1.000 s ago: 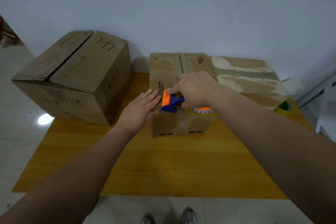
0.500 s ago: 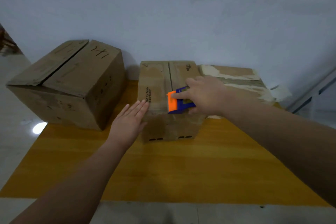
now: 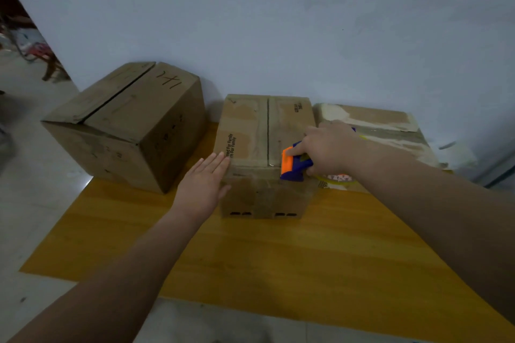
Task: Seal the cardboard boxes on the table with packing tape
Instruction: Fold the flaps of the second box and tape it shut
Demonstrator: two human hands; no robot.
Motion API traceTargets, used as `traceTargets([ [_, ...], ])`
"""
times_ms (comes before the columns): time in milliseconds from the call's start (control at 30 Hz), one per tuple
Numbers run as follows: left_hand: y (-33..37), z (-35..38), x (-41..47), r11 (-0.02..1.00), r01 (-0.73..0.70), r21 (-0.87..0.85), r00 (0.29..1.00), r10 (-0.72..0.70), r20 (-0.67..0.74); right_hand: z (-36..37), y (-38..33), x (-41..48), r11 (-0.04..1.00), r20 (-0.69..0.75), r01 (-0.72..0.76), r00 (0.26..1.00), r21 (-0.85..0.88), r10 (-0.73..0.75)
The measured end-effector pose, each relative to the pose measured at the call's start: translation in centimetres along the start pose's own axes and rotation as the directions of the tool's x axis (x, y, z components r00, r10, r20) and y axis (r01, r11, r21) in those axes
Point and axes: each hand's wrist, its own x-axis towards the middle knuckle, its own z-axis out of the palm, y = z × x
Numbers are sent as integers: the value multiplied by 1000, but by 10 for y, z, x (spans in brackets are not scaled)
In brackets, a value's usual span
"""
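Note:
A small cardboard box [image 3: 250,131] stands in the middle of the wooden table [image 3: 250,253], its top flaps meeting at a dark seam. My right hand [image 3: 328,147] grips an orange and blue tape dispenser [image 3: 292,164] with a roll of clear tape, pressed on the box's near top edge just right of the seam. My left hand [image 3: 203,184] lies flat with straight fingers against the box's near left corner. A large cardboard box [image 3: 125,125] sits at the left with its flaps closed. A third, flatter box [image 3: 390,131] with torn paper patches lies at the right.
A white wall runs right behind the boxes. The table's left edge drops to a grey tiled floor [image 3: 33,203]. A crumpled white piece [image 3: 457,156] lies at the far right by the flat box. Bare yellow tabletop stretches between me and the boxes.
The dispenser rose from the box's front face onto its top near edge and stays there. My left hand slid from the box's top to its left corner. The camera tilted up.

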Motion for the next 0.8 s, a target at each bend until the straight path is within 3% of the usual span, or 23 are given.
traceTargets([
  [100,26,3,-4,997,43,61,999,-43,-7,-5,0,4,1000,-16,27,1000,9,-26],
  [267,72,9,13,993,-110,-38,994,111,12,-1,1,6,999,-42,31,999,31,-30],
  [633,74,12,12,997,-79,-1,996,79,-27,26,34,-26,983,-205,58,979,177,-21],
  [800,81,11,11,999,-38,5,999,39,-16,49,66,-53,990,-143,-6,989,140,26],
])
